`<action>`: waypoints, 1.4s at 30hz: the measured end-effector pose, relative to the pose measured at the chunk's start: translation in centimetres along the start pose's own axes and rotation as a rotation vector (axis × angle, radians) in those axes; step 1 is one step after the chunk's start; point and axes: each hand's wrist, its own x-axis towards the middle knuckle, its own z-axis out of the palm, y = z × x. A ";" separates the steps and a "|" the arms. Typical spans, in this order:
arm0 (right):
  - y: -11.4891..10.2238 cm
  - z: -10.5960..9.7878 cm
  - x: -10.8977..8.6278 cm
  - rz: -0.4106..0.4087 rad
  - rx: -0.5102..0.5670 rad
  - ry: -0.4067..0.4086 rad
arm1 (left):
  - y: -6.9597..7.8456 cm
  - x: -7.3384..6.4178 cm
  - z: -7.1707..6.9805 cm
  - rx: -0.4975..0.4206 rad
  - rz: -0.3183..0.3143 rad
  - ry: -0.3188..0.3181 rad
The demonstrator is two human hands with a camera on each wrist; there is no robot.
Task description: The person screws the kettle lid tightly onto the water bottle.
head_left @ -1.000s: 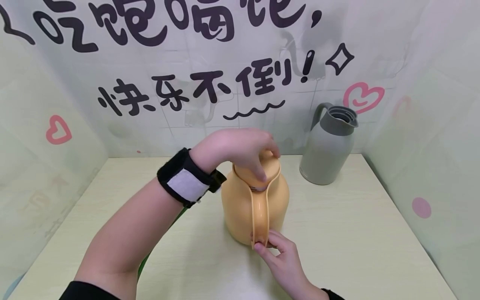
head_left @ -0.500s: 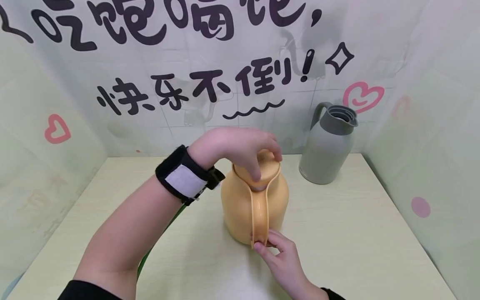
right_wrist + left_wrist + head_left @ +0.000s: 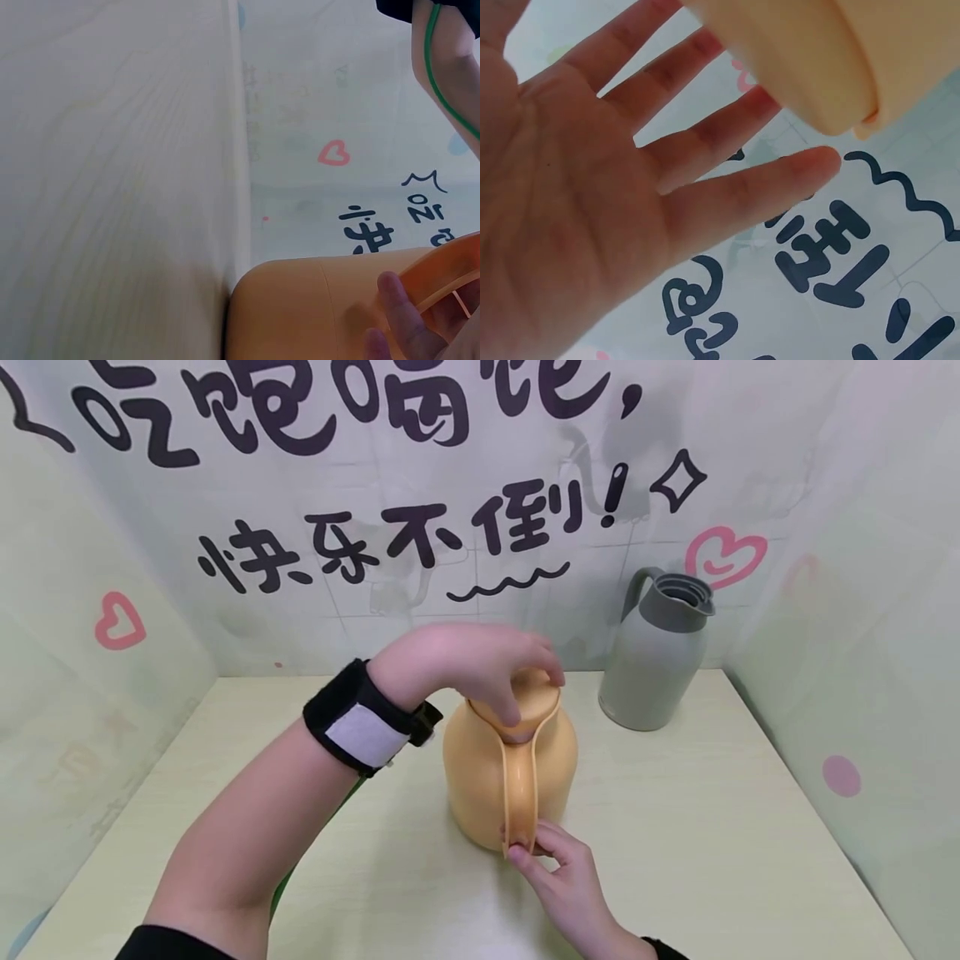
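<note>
A light-orange thermos jug [image 3: 472, 777] stands upright on the table, its handle [image 3: 521, 785] facing me. My left hand [image 3: 480, 664] reaches over the top and grips the round lid [image 3: 542, 700], thumb on the near side and fingers on the far side. The left wrist view shows the fingers stretched toward the lid's edge [image 3: 802, 67], their tips partly hidden behind it. Low on the handle, my right hand [image 3: 573, 881] pinches it between thumb and fingers. The jug's side [image 3: 292, 307] and the curved handle [image 3: 450, 259] fill the lower right of the right wrist view.
A grey thermos jug [image 3: 652, 668] without a lid stands at the back right. Behind the pale wooden table [image 3: 675, 827] is a white backdrop [image 3: 300, 485] with black lettering. A green cord [image 3: 288, 881] runs along the left forearm.
My left hand has turned slightly on the lid: its thumb has shifted left and its wrist sits a little further left. The right hand and the jug stay in place.
</note>
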 end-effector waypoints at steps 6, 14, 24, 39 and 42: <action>0.0 0.0 -0.1 -0.004 0.010 0.000 | 0.2 -0.6 -0.5 -0.053 -0.022 -0.014; 0.0 0.0 -0.1 -0.006 0.009 0.001 | 1.2 -0.6 -1.6 -0.058 -0.091 0.060; 0.1 -0.1 0.0 -0.001 0.004 -0.002 | 2.1 0.7 -0.2 -0.010 -0.388 0.106; 0.1 -0.2 0.0 -0.004 -0.003 -0.007 | 1.8 1.4 0.2 0.068 -0.348 0.087; 0.0 -0.2 0.0 -0.002 -0.007 -0.005 | 1.7 1.3 0.2 0.075 -0.341 0.085</action>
